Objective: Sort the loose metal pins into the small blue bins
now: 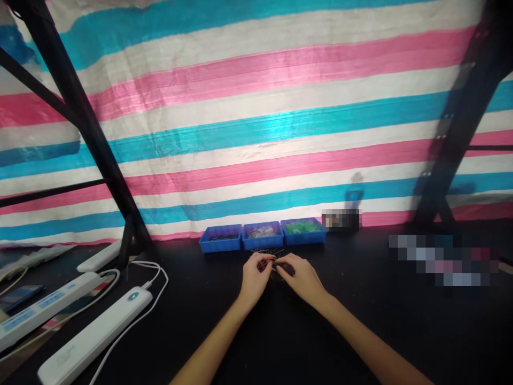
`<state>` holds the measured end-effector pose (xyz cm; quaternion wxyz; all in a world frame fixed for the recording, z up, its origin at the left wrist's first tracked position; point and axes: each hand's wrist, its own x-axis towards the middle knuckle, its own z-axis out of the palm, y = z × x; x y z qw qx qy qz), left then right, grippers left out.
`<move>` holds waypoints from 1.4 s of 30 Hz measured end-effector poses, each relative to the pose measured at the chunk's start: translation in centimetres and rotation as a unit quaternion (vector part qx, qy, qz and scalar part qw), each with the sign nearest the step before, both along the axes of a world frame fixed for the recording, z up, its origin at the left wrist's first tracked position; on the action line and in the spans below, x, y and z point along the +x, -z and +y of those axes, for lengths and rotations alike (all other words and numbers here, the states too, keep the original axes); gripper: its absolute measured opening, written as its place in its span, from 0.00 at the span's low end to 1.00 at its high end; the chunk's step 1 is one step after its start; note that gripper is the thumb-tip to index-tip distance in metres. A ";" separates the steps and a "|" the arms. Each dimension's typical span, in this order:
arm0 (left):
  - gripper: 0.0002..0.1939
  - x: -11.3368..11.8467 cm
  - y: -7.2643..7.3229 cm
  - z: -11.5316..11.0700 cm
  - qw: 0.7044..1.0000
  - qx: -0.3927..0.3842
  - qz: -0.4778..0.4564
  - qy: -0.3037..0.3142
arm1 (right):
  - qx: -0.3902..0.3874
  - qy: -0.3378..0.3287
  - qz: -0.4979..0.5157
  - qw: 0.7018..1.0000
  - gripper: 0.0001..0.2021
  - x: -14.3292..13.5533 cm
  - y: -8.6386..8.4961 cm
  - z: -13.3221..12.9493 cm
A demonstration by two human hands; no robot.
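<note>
My left hand (256, 275) and my right hand (302, 275) meet over the black table, fingertips almost touching. The fingers of both are curled into a pinch. Whatever sits between them is too small and dark to make out. Just beyond the fingertips lies a loose pile of thin, stick-like pieces (267, 251), partly covered by my hands. Behind it stand three blue trays in a row. Dark thin pieces lie in the left tray (221, 246), clear or whitish pieces in the middle tray (263, 241), and green pieces in the right tray (305, 237).
A long white box-shaped device (96, 337) with a cable lies at the left, beside a white power strip (48, 307). Black metal posts (86, 128) rise at both sides before a striped sheet (260, 128). Blurred-out items lie at the right.
</note>
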<state>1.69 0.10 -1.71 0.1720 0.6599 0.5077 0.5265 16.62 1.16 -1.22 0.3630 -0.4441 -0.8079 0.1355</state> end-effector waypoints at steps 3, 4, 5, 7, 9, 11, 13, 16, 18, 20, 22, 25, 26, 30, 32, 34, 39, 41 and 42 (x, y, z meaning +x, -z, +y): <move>0.10 0.3 0.0 -0.1 0.998 -0.026 -0.045 0.024 | 0.006 0.004 0.018 1.000 0.09 0.0 0.1 0.0; 0.10 0.4 0.0 -0.1 0.997 -0.034 -0.058 0.030 | 0.008 0.006 0.024 1.000 0.09 0.0 0.1 0.0; 0.10 0.4 0.0 -0.1 0.996 -0.039 -0.069 0.034 | 0.009 0.007 0.030 0.999 0.09 0.0 0.1 0.0; 0.11 0.4 0.1 0.1 0.994 -0.043 -0.089 0.035 | 0.009 0.007 0.047 0.999 0.09 0.0 0.1 -0.1; 0.13 0.4 0.3 0.2 0.993 -0.046 -0.105 0.036 | 0.004 0.008 0.072 0.997 0.09 0.0 0.1 0.0; 0.15 0.5 0.4 0.2 0.991 -0.054 -0.116 0.041 | -0.005 0.005 0.103 0.995 0.09 0.0 0.1 0.2; 0.15 0.6 0.5 0.2 0.989 -0.064 -0.123 0.045 | -0.015 -0.003 0.134 0.991 0.10 0.0 0.1 0.3; 0.14 0.8 0.4 0.1 0.986 -0.069 -0.140 0.055 | -0.033 -0.019 0.163 0.986 0.10 -0.2 0.1 0.4; 0.13 0.8 0.3 0.1 0.984 -0.065 -0.154 0.062 | -0.046 -0.024 0.167 0.985 0.10 -0.3 0.1 0.3; 0.13 0.7 0.2 0.0 0.983 -0.062 -0.161 0.057 | -0.058 -0.025 0.158 0.985 0.11 -0.4 0.3 0.3; 0.13 0.8 0.3 0.0 0.984 -0.063 -0.159 0.043 | -0.065 -0.027 0.142 0.987 0.10 -0.6 0.5 0.2; 0.14 0.9 0.6 0.0 0.987 -0.063 -0.143 0.036 | -0.068 -0.031 0.112 0.991 0.09 -0.9 1.1 0.0; 0.14 0.9 0.7 0.0 0.988 -0.061 -0.136 0.038 | -0.069 -0.033 0.105 0.992 0.09 -0.9 1.2 -0.1; 0.14 1.0 0.7 -0.1 0.990 -0.053 -0.121 0.040 | -0.073 -0.038 0.112 0.990 0.10 -1.1 1.3 -0.1; 0.14 0.9 0.6 -0.1 0.990 -0.052 -0.124 0.035 | -0.076 -0.038 0.128 0.988 0.09 -1.1 1.1 -0.2; 0.14 0.9 0.5 -0.1 0.990 -0.053 -0.127 0.032 | -0.077 -0.040 0.141 0.986 0.08 -1.1 0.8 -0.3; 0.13 0.9 0.3 -0.2 0.991 -0.052 -0.120 0.040 | -0.081 -0.068 0.153 0.982 0.06 -1.4 0.7 -0.5; 0.12 0.9 0.2 -0.2 0.991 -0.049 -0.120 0.036 | -0.085 -0.072 0.164 0.980 0.08 -1.5 0.7 -0.5; 0.12 0.9 0.1 -0.3 0.991 -0.047 -0.121 0.033 | -0.087 -0.071 0.172 0.979 0.08 -1.5 0.7 -0.4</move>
